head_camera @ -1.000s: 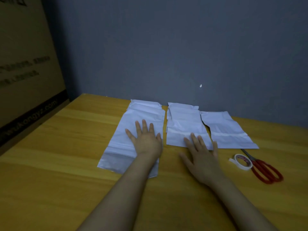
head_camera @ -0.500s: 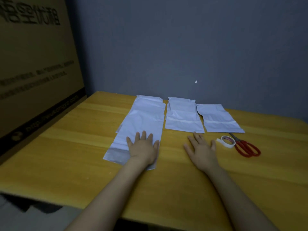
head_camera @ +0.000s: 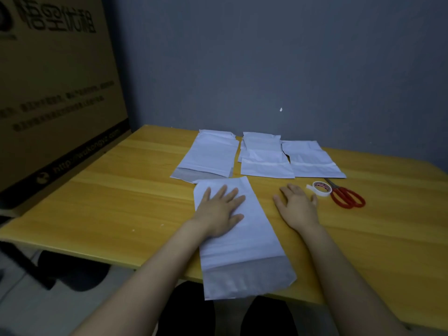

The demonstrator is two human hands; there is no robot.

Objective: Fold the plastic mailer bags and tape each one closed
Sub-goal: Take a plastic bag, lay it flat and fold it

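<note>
Cardboard box (head_camera: 55, 93) stands at far L, off the work area. Stack of unfolded mailers (head_camera: 208, 156) lies at back L, grey flap end toward the person. L hand (head_camera: 218, 212), fingers spread and palm flat, presses one plastic mailer (head_camera: 244, 246) onto the table (head_camera: 121, 190), prob. to steady it for folding; its grey flap overhangs the near edge. Centre folded mailer (head_camera: 265, 163) and R folded mailer (head_camera: 312, 158) sit at the back, apparently parked. R hand (head_camera: 299, 209), fingers loosely spread, rests on bare wood holding nothing, just beside tape roll (head_camera: 321, 189) and red scissors (head_camera: 346, 197), likely kept w/in reach. Vs. 0.5 s ago: L hand pressed the stack; one mailer is now drawn forward, just in front of it.
</note>
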